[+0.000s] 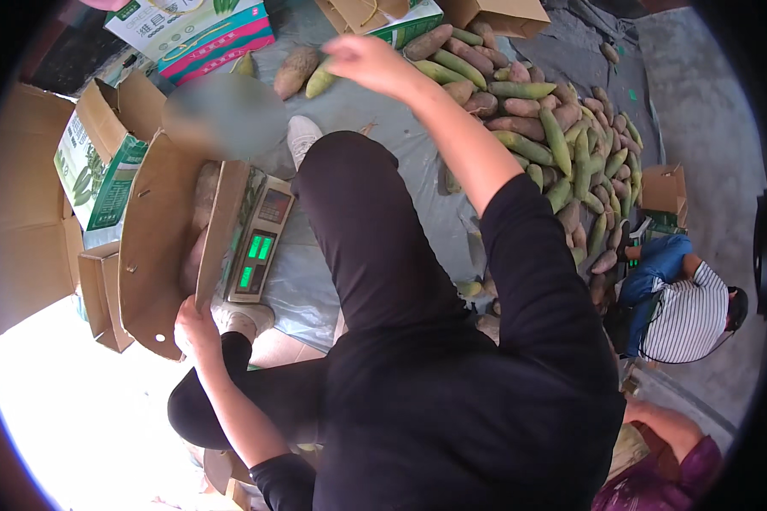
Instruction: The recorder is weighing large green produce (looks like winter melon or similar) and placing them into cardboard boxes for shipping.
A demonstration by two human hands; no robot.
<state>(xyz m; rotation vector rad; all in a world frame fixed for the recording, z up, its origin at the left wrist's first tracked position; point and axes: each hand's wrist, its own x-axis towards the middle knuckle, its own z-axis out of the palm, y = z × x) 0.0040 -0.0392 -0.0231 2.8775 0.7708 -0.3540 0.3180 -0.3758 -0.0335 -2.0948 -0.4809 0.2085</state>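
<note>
My left hand [198,332] has its fingers closed on the near rim of an open cardboard box [149,247]. Inside the box lie several brownish-pink long roots [203,200]. The box rests on or against a digital scale [257,238] with green lit displays; how it sits there is partly hidden. My right hand [366,61] reaches far ahead, fingers stretched out, with nothing visible in them. Just below its fingertips a green radish [321,78] lies on the floor sheet, beside a thick brown root [296,71].
A large heap of green radishes and brownish roots [562,136] spreads to the right. Printed cartons [102,153] stand at left, with more gift boxes [204,38] at the far side. Two people, one in a striped shirt [686,311] and one in a purple sleeve [673,477], are at right.
</note>
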